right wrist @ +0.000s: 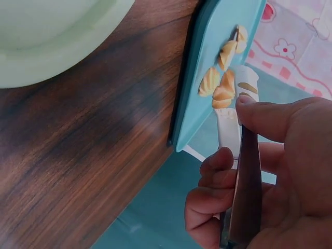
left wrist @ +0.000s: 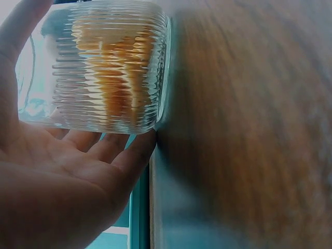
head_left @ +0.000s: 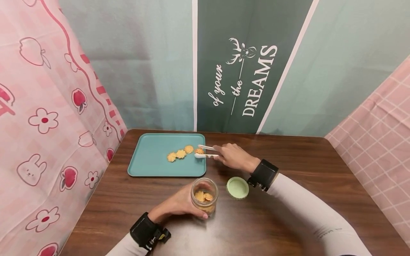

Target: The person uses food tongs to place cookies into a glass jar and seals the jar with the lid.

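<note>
My left hand (head_left: 179,204) grips a ribbed glass jar (head_left: 204,195) with cookies inside, standing on the wooden table; up close the jar (left wrist: 106,67) rests against my fingers (left wrist: 98,155). My right hand (head_left: 232,156) pinches white tongs (head_left: 206,152) whose tips clasp a cookie (head_left: 199,151) at the teal tray's right edge. In the right wrist view the tongs (right wrist: 236,111) hold that cookie (right wrist: 223,93) over the tray (right wrist: 218,31). A row of three cookies (head_left: 180,154) lies on the tray (head_left: 150,160).
A pale green jar lid (head_left: 237,187) lies on the table between my hands, to the right of the jar. Pink patterned cloth hangs at the left and right sides. A green banner backs the table's far edge.
</note>
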The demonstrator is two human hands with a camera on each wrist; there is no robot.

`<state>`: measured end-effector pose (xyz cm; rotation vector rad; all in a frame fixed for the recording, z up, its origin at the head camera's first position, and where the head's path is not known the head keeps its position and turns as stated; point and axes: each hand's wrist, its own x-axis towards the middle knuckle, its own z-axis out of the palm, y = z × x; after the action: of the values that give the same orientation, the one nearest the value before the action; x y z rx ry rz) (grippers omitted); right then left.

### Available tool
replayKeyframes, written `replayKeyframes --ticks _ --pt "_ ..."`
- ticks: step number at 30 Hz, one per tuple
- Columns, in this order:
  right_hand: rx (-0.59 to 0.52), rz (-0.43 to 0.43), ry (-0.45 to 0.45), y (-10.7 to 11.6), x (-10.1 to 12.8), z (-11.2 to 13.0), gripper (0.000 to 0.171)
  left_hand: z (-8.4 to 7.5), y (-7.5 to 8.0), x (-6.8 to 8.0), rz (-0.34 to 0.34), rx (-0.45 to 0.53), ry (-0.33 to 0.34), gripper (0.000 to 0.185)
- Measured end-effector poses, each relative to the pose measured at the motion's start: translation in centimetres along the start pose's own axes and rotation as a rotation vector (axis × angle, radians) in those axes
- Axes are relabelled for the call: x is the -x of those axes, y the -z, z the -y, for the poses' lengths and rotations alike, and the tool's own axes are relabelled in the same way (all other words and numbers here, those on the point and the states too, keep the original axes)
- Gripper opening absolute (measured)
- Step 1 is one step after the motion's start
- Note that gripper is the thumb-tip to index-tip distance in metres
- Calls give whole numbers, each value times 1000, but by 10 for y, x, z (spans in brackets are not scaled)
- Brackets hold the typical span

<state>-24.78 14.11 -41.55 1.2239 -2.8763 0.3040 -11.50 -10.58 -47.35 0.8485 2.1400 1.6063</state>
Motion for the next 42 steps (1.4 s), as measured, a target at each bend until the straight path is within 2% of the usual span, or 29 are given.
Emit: replayKeyframes --ticks 7,15,42 --pt "20 -33 28 5 10 2 39 1 1 -1 -2 0 1 87" --pt "44 -83 57 11 21 7 40 1 1 -2 2 15 -27 86" --pt "97 -112 86 34 59 34 49 0 0 -1 1 21 -5 89"
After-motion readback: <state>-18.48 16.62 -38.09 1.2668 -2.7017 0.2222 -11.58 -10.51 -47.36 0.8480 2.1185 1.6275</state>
